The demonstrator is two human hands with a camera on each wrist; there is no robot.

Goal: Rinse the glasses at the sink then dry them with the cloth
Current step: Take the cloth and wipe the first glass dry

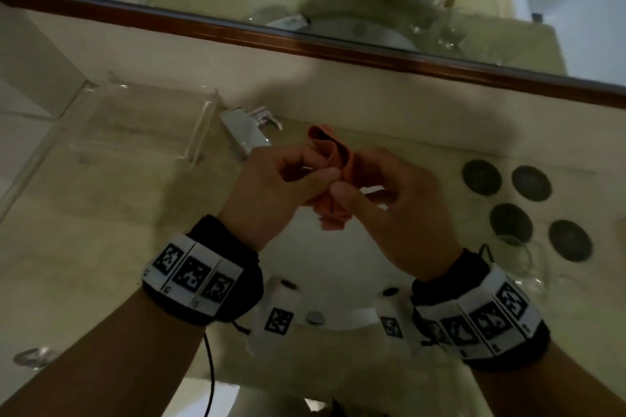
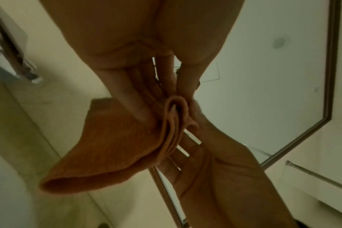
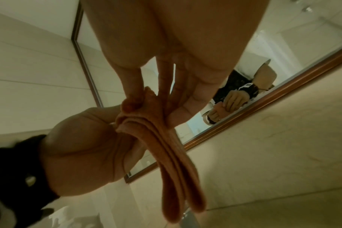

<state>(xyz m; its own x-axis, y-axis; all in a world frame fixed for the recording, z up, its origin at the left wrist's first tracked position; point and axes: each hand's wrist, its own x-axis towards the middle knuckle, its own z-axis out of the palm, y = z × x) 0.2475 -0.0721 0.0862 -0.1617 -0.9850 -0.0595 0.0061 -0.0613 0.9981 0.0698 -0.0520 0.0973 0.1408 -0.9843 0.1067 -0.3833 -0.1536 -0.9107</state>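
Note:
Above the white sink basin [image 1: 325,264], both hands hold a bunched orange cloth [image 1: 333,152]. My left hand [image 1: 305,176] pinches it from the left, thumb against fingers. Opposite it, my right hand [image 1: 359,193] grips it from the right. In the left wrist view the cloth [image 2: 111,146] hangs in folds under the left fingers [image 2: 139,111]. The right wrist view shows the right fingers [image 3: 135,92] pinching the cloth's [image 3: 172,162] top. A clear stemmed glass [image 1: 518,257] stands on the counter right of the basin. I cannot tell whether the cloth wraps a glass.
A chrome faucet [image 1: 247,129] stands behind the basin, and a clear acrylic tray [image 1: 142,118] sits to its left. Several dark round coasters [image 1: 481,178] lie on the counter at the right. A wood-framed mirror [image 1: 338,44] runs along the back wall. Something clear [image 1: 34,357] sits at the near left.

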